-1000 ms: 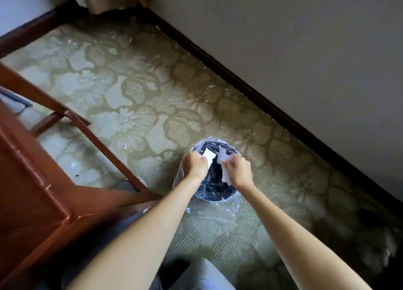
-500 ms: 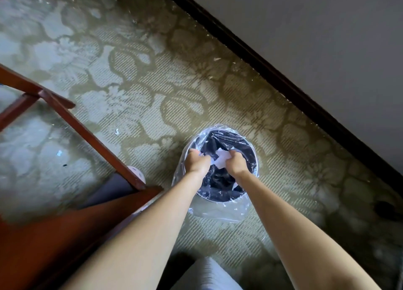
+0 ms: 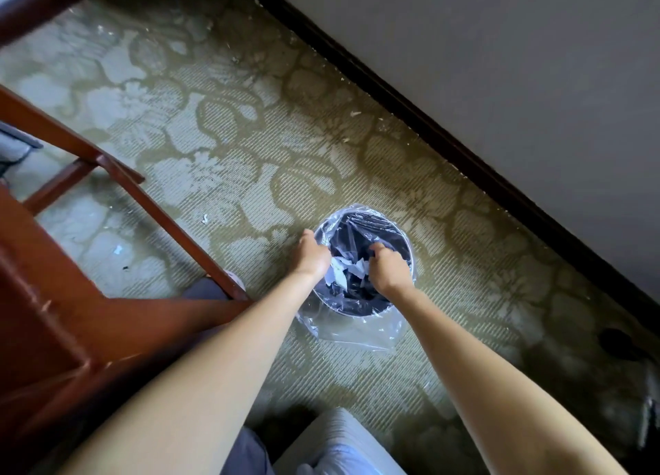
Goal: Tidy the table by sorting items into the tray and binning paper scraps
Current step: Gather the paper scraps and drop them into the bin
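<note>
Patterned green carpet (image 3: pixel 250 160) was seen beneath the grip. By the curled left hand (image 3: pixel 314 256) and right hand (image 3: pixel 391 273), torn white paper scraps (image 3: pixel 351 269) were gripped, directly above the round dark plastic-lined bin (image 3: pixel 407 237). Binning was judged underway; next, both grips were to be loosened.

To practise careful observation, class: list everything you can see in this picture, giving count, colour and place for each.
bin: one, dark, on the carpet near the wall
bin bag: one, clear, lining the bin, spilling over its near side
paper scraps: several, white, over the bin's mouth
loose scraps: a few, white, on the carpet left of the bin
carpet: one, green with pale flowers, underfoot
skirting board: one, dark, at the wall's foot
wall: one, grey, upper right
wooden furniture: one, reddish brown, left side
left grip: one, holding scraps
right grip: one, holding scraps
</note>
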A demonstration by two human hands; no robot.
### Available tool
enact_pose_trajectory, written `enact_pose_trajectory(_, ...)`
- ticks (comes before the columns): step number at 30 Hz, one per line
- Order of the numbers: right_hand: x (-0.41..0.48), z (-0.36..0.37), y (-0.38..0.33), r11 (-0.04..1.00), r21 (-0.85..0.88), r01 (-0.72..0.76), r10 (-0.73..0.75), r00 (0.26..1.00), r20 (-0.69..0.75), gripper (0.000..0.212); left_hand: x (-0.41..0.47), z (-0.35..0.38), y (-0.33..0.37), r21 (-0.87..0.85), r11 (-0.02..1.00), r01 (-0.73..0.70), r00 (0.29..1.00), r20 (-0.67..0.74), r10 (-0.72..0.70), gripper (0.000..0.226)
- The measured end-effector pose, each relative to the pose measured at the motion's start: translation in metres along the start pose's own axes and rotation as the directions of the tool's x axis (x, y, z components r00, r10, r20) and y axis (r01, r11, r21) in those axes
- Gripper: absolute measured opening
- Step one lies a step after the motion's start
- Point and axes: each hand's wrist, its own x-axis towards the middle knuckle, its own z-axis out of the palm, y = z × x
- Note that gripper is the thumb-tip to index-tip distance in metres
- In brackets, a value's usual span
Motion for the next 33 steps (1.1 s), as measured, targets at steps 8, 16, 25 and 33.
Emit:
enact_pose_trajectory(8,-0.091,-0.085,-0.051,0.916,-0.29,0.276,-0.354,0.899,-0.26,0.026,-0.099,-0.063,0.037,0.345,0.887,-0.306,0.895,-0.214,0.392,0.028)
enact_pose_trajectory(16,-0.211,-0.153,-0.138,0.807,-0.366,0.464,-0.585,0.547,-0.598,0.023,-0.235,-0.169,0.052,0.457,0.787,-0.414,0.562,-0.552,0.616,0.026)
enact_pose_trajectory(25,-0.32,-0.099,-0.268,0.57,-0.434,0.697,-0.786,0.31,-0.534,0.021,-0.329,-0.28,-0.09,0.41,0.873,-0.262,0.379,-0.789,0.484,0.029)
enact_pose_trajectory(33,-0.37,0.001,-0.362,0.292,-0.348,0.891,-0.953,0.238,-0.19,0.032,-0.332,-0.343,-0.243,0.216,0.975,0.046,0.435,-0.883,0.175,0.044)
